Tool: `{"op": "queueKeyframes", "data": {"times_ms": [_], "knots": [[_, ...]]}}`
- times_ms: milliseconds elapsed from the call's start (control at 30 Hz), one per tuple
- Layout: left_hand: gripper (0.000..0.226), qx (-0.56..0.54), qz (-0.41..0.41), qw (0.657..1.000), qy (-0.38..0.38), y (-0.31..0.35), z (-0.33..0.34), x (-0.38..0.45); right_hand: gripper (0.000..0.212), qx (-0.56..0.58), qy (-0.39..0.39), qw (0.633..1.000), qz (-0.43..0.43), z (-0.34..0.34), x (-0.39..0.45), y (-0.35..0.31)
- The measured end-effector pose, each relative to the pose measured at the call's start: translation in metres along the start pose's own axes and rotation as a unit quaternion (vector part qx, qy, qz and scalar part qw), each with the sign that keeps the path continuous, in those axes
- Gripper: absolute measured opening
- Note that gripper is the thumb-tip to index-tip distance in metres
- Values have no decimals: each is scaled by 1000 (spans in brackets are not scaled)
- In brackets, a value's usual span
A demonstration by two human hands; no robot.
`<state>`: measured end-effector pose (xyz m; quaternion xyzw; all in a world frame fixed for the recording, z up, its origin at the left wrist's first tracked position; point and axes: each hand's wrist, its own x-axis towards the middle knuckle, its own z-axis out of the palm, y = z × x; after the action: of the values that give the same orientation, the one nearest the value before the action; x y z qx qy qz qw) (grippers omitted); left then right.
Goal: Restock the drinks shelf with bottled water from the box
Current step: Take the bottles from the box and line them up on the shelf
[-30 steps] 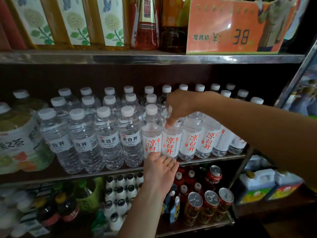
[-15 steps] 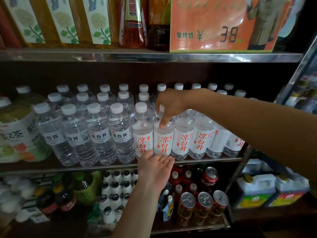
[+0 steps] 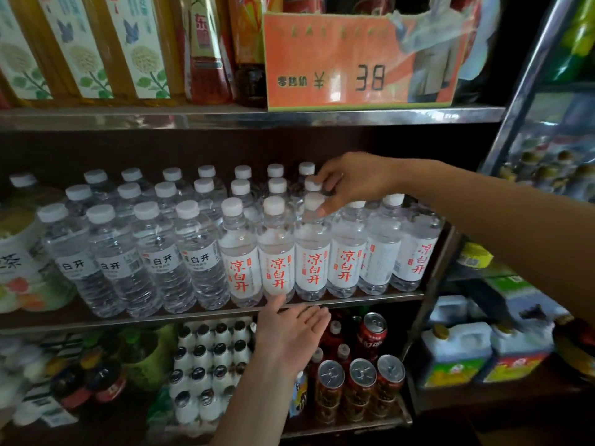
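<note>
Clear plastic water bottle with red-lettered white label stands upright, white cap up, in the front row of the steel middle shelf | right hand fingertips pinch its cap | left hand fingers spread loosely, touching neighbouring bottle's base.

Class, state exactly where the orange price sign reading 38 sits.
The orange price sign stands on the top shelf, upper centre-right of the head view, directly above the right hand.

Dim shop light, blurred edges, wide-angle bending.
</note>
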<state>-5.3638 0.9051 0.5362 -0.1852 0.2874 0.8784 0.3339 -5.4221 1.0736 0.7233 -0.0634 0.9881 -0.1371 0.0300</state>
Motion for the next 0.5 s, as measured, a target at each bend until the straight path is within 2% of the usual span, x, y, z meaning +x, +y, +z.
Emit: {"op": "queueKeyframes", "data": {"times_ms": [200,333,500], "knots": [[65,0,-47,998,-32,-41,34,13,68,-57,-7,997,53,-16,-28,46],[66,-8,-70,996,-49,-60,56,27,66,-93,37,993,62,-21,-30,64],[65,-32,-64,996,-46,-66,73,52,69,-159,-65,978,115,-15,-18,72]]}}
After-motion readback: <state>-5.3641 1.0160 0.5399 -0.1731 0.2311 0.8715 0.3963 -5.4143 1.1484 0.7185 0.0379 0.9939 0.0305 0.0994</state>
